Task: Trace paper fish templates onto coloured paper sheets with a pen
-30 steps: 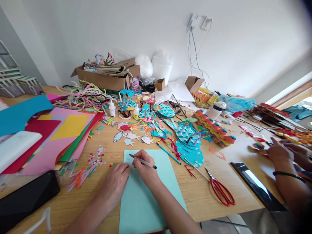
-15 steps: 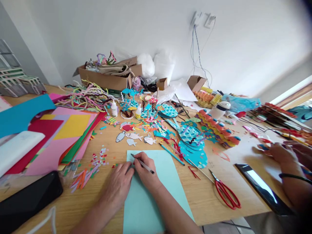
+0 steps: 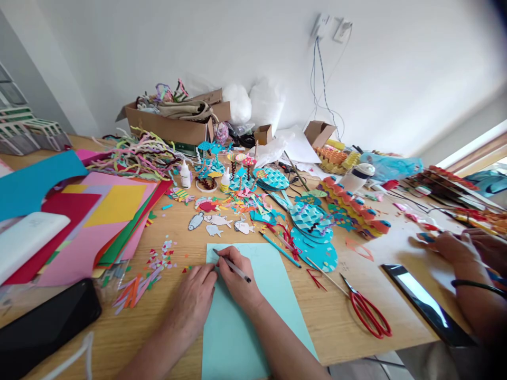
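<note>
A light teal sheet of paper [image 3: 245,327] lies on the wooden table in front of me. My right hand [image 3: 238,277] is closed around a pen [image 3: 236,269], its tip at the sheet's upper left part. The pen is grey and see-through with a dark end. Resting flat at the paper's left edge, my left hand [image 3: 197,295] holds nothing, and its fingertips are beside the right hand. Just beyond the sheet lie several paper fish cut-outs [image 3: 214,230]. A blue pencil [image 3: 280,250] lies by the paper's right edge.
Red-handled scissors [image 3: 368,311] lie to the right, near a black phone [image 3: 425,303]. A co-worker's hands [image 3: 461,248] are at the far right. Coloured paper sheets [image 3: 114,206], another black phone [image 3: 51,322] and paper scraps [image 3: 158,261] lie left. Glue bottles [image 3: 185,175] stand farther back.
The view has shifted slightly. Both my hands stay in nearly the same place on the sheet, the pen still in the right one.
</note>
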`<action>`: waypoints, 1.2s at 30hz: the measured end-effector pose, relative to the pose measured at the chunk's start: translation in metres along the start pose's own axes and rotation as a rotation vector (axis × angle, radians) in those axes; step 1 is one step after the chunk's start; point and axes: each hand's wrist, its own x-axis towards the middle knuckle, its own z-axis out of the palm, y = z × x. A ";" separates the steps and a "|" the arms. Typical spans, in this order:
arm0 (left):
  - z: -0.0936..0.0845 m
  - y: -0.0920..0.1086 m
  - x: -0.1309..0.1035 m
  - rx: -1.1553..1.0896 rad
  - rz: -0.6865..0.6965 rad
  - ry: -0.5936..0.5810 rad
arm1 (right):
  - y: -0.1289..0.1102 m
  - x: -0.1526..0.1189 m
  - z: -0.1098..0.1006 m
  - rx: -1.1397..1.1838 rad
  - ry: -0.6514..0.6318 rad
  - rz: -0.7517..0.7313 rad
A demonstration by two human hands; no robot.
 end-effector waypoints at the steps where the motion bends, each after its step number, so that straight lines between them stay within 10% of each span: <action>1: 0.000 0.000 0.000 0.002 0.000 0.002 | 0.000 0.000 0.000 0.001 -0.003 0.001; 36: 0.002 -0.003 -0.001 -0.003 0.029 0.085 | -0.009 -0.005 -0.009 -0.056 0.024 -0.048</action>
